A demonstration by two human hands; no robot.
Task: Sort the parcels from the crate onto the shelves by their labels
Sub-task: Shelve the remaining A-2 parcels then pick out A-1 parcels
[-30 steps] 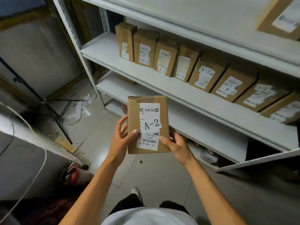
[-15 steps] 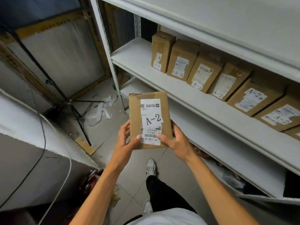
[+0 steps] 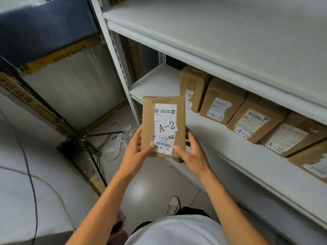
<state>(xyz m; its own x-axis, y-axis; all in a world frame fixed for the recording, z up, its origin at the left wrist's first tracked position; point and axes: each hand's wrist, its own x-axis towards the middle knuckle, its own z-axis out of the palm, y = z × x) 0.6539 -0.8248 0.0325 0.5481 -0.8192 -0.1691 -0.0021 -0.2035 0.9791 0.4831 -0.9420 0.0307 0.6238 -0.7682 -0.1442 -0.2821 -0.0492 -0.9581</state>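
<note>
Both hands hold one brown parcel (image 3: 163, 126) upright in front of the shelves, its face toward the camera. The left hand (image 3: 135, 152) grasps its lower left edge, thumb pressed on the front near the barcode and the fingers (image 3: 137, 137) wrapped behind. The right hand (image 3: 192, 154) grasps the lower right edge in the same way, thumb on the front, fingers curled round the side. A white label (image 3: 165, 128) on the parcel reads A-2, with a barcode beneath it. The parcel is in the air, just left of and in front of the middle shelf (image 3: 247, 156), touching no shelf. On that shelf stands a row of parcels (image 3: 254, 119), leaning against one another and running off to the right; several show A-2 labels, and the leftmost one's label is partly hidden behind the held parcel. The left end of the middle shelf is bare beside the white upright (image 3: 118, 57). The top shelf (image 3: 212, 32) spans the upper right. Below, on the floor (image 3: 139, 190), lie a dark tripod (image 3: 99, 138) and crumpled clear plastic (image 3: 116, 144); a cable (image 3: 31, 183) runs down the left side. One shoe (image 3: 174, 204) shows near the bottom.
</note>
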